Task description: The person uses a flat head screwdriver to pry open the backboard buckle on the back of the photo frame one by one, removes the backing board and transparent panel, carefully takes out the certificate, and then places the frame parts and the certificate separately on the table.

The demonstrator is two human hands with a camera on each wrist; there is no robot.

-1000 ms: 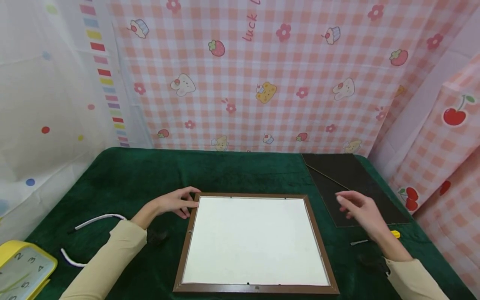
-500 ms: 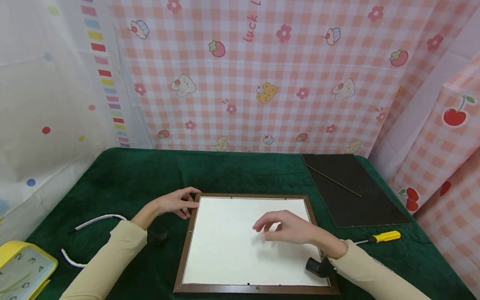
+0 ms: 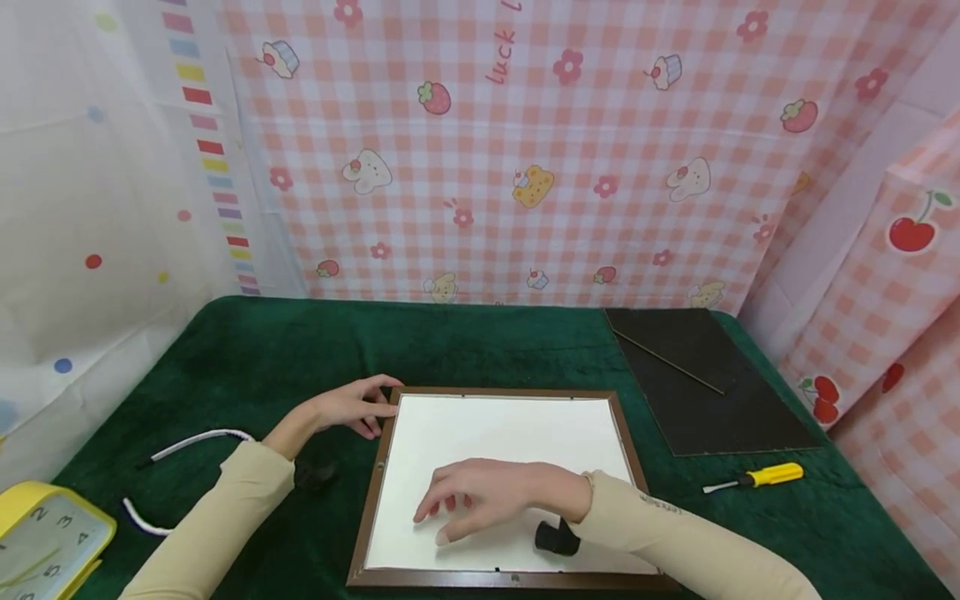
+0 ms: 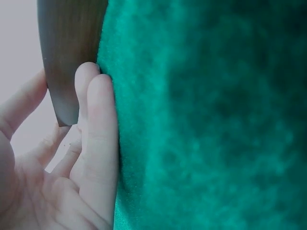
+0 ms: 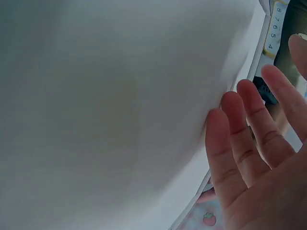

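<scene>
A brown picture frame lies on the green cloth, with a white sheet filling its inside. Small dark tabs show along its inner edges. My left hand holds the frame's far left corner; in the left wrist view the brown corner sits between thumb and fingers. My right hand is over the lower left part of the sheet, palm down, fingers loosely bent and holding nothing. In the right wrist view its fingers are spread beside the white surface; whether they touch it I cannot tell.
At right lies a dark board with a thin rod on it. A yellow-handled screwdriver is in front of it. A yellow clock and white cord pieces are at left. A checked curtain hangs behind.
My right hand has moved left from beside the dark board, across the frame, to the lower left of the white sheet. The screwdriver is now uncovered. My left hand has stayed put.
</scene>
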